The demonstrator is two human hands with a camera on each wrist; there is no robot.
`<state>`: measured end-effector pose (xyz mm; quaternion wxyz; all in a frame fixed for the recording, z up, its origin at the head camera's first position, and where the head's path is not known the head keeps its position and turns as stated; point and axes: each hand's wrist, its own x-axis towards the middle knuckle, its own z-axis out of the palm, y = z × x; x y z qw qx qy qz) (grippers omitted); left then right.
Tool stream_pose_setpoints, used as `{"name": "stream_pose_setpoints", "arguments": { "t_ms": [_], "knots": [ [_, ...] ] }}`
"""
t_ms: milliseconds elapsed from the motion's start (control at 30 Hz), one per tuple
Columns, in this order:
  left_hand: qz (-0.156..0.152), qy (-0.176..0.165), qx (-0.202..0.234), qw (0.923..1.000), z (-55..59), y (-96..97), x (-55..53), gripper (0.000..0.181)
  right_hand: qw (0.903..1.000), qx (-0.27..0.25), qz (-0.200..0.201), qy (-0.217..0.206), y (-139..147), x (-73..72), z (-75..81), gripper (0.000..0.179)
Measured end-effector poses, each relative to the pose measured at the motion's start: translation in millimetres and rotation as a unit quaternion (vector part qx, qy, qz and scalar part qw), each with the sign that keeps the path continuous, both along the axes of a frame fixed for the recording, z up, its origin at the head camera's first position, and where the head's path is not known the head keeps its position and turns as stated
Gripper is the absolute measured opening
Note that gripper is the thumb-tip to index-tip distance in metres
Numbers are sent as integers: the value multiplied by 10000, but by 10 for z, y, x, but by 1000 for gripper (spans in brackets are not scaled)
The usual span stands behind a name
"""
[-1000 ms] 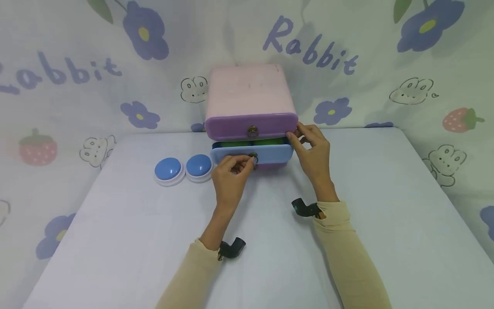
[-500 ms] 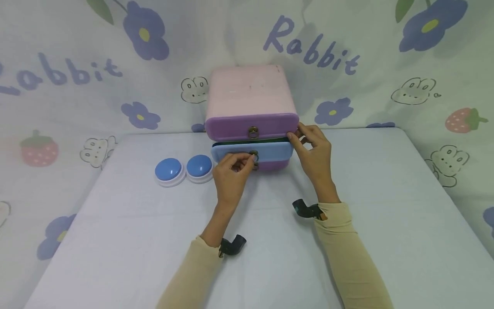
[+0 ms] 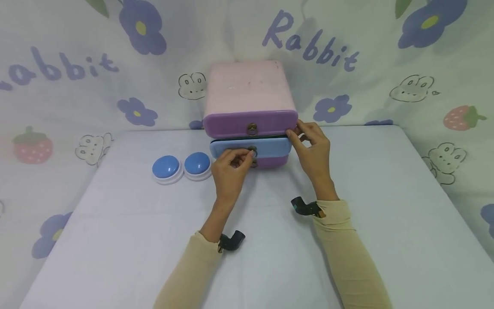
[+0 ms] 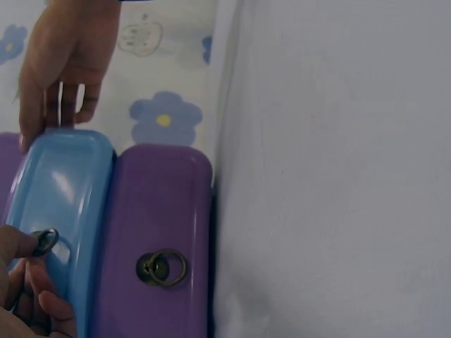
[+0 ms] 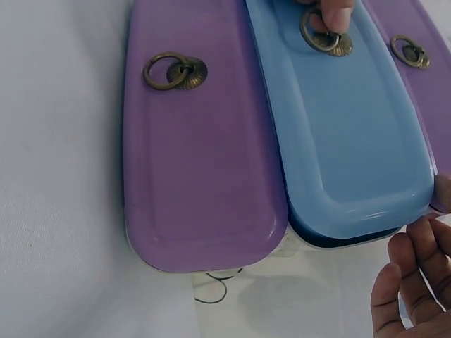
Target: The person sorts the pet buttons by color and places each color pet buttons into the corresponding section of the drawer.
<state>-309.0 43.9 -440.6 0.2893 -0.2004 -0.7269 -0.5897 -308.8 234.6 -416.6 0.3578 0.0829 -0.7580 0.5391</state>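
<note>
A small pink cabinet [image 3: 248, 88] has a purple top drawer [image 3: 227, 124], a blue middle drawer [image 3: 274, 148] and a purple bottom drawer [image 3: 274, 162]. My left hand [image 3: 230, 174] pinches the brass ring pull [image 4: 46, 241] of the blue drawer between thumb and finger. That drawer stands slightly out, with a thin dark gap behind its front [image 5: 352, 141]. My right hand [image 3: 313, 152] grips the cabinet's right front edge by the top drawer, thumb in front and fingers along the side. The bottom drawer's brass ring [image 4: 168, 267] hangs free.
Two blue push buttons [image 3: 166, 166] with white bases stand left of the cabinet on the white table [image 3: 115, 240]. A cloth backdrop [image 3: 366, 25] printed with flowers and rabbits hangs close behind the cabinet.
The blue drawer has slid inward with my left hand on its ring, and the green interior seen earlier is now hidden. My right hand has kept its place at the cabinet's edge.
</note>
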Motion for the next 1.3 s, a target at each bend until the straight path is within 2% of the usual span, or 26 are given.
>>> {"name": "stream_pose_setpoints", "arguments": {
  "t_ms": [600,667,867,933,1167,1233,1300],
  "knots": [
    [-12,66,46,10000,6,30,-94,7,9998,123,-79,117,6,-21,3,35],
    [-20,42,43,10000,-6,30,-102,7,9998,158,-88,121,33,-60,-48,36],
    [8,-9,36,10000,-298,4,-286,9,9993,340,-84,150,166,-230,-304,47],
    [24,-61,16,10000,-380,-6,-322,10,9992,361,-109,166,171,-227,-315,47],
    [-5,-461,-311,9985,-486,-34,-261,18,9986,372,-151,344,180,-235,-338,45],
    [46,-736,-501,9960,-520,-56,-226,18,9985,381,-171,366,184,-239,-335,45],
    [90,-1158,-686,9909,-559,-78,-203,19,9984,375,-206,362,186,-242,-332,45]
  ]
}}
